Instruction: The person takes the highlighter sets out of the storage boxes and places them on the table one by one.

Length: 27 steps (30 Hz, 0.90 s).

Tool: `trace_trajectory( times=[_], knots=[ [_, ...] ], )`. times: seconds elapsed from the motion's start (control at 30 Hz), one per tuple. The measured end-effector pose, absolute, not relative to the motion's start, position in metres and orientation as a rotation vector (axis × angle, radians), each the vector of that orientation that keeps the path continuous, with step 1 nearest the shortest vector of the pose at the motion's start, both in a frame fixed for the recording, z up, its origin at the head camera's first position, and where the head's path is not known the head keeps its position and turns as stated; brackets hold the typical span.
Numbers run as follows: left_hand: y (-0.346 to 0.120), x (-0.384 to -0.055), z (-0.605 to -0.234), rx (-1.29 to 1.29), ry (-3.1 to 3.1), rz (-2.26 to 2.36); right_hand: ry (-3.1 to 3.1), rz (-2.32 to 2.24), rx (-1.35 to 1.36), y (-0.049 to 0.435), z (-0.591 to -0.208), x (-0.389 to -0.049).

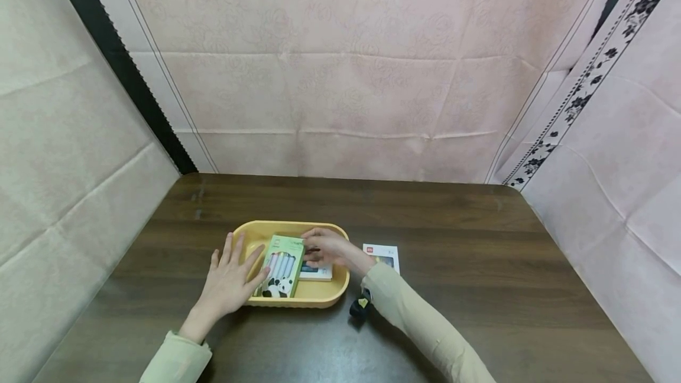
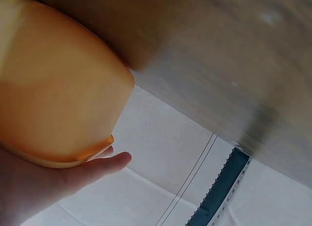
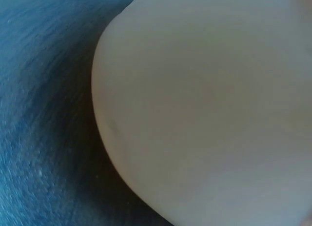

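A yellow tray [image 1: 319,301] with rounded corners sits on the table. In it, a green box [image 1: 283,265] with pictures of pens and a panda leans toward the left side. A white box [image 1: 316,272] with a dark picture lies to its right, partly covered by my right hand [image 1: 332,248]. That hand reaches over the tray's right rim, its loosely bent fingers beside the green box's upper right edge. My left hand [image 1: 229,282] lies at the tray's left rim with fingers spread, thumb toward the green box. The left wrist view shows the tray's outer wall [image 2: 63,84] above that hand.
Just right of the tray, a white card or box [image 1: 384,255] lies on the brown table [image 1: 479,294], partly behind the right forearm. A dark wrist-worn device [image 1: 360,306] hangs at the right cuff. Pale cloth [image 1: 340,93] hangs behind the table and at both sides.
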State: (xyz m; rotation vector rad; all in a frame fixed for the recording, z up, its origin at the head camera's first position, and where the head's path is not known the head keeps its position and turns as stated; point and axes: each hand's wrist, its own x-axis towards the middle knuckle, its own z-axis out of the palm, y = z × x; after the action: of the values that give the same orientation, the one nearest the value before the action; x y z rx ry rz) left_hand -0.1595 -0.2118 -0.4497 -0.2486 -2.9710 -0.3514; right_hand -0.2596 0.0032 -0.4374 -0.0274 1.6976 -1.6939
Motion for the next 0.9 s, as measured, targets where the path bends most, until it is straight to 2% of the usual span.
trace_trajectory(
  times=[0.9],
  knots=[
    [-0.2113, -0.1594, -0.4489, -0.243, -2.976, -0.340, 1.718, -1.673, -0.092, 0.0066, -0.4342, -0.2543]
  ],
)
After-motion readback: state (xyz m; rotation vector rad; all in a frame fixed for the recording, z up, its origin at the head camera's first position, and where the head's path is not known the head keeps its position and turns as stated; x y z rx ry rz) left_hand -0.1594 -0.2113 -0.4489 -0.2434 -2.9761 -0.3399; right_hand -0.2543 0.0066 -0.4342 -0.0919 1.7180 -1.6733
